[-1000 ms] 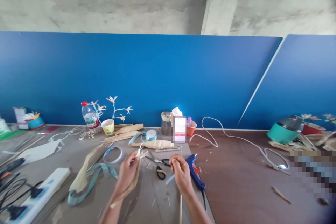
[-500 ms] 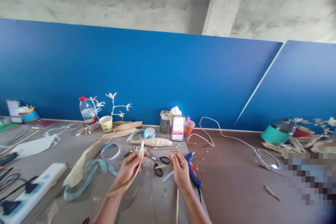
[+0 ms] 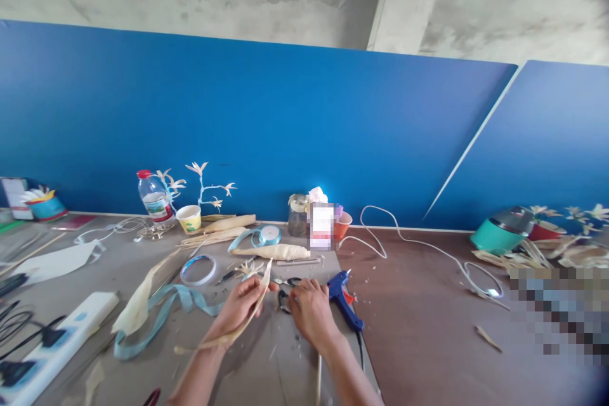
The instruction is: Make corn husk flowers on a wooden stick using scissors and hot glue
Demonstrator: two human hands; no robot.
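My left hand [image 3: 242, 307] is closed on a long, pale strip of dried corn husk [image 3: 266, 274]. The strip's pointed end rises above the fingers, and its tail hangs back over the wrist. My right hand [image 3: 311, 311] is bent down over the black-handled scissors [image 3: 284, 302], its fingers curled at the handles. It covers part of the scissors, and some fingertips are hidden. Just beyond my left hand lies a small pale husk flower [image 3: 250, 268]. A blue glue gun [image 3: 346, 301] rests to the right of my right hand.
Light-blue ribbon [image 3: 137, 347], a tape ring [image 3: 198, 269] and a power strip [image 3: 61, 346] lie at left. Behind stand a plastic bottle [image 3: 156, 200], a yellow cup [image 3: 189, 219] with husk flowers, a jar [image 3: 297, 216] and an orange cup [image 3: 342, 226]. A white cable [image 3: 419, 243] crosses at right.
My right hand has moved left from beside the glue gun and come down onto the scissors. My left hand, with the husk strip, has shifted slightly right. The view has tilted a little.
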